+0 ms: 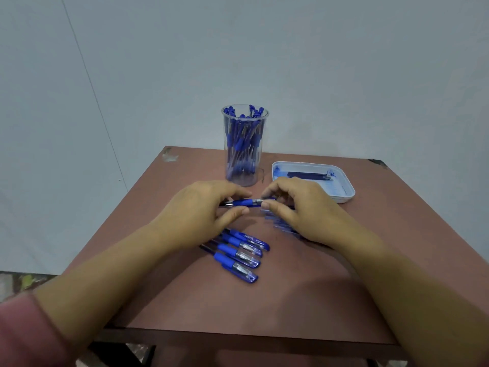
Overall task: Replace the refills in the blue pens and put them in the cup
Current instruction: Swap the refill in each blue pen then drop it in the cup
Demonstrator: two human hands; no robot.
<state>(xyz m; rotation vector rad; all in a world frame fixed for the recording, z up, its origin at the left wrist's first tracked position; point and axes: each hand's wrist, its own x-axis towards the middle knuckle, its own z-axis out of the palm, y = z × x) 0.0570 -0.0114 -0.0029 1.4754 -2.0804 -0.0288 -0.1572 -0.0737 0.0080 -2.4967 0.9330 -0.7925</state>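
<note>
Fingers [232,214] of your left hand [197,207] and right hand [304,210] pinch one blue plastic pen [244,203] level over the brown desk [291,300], either side of its joint, likely to unscrew it. Your clear pen-filled cup [244,144] stands near the far edge, with the white refill tray [346,193] beside it.

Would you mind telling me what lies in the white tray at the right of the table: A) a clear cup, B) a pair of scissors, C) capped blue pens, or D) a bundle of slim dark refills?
D: slim dark refills lie side by side in the white tray, with no pens, scissors or cup in it.
</note>
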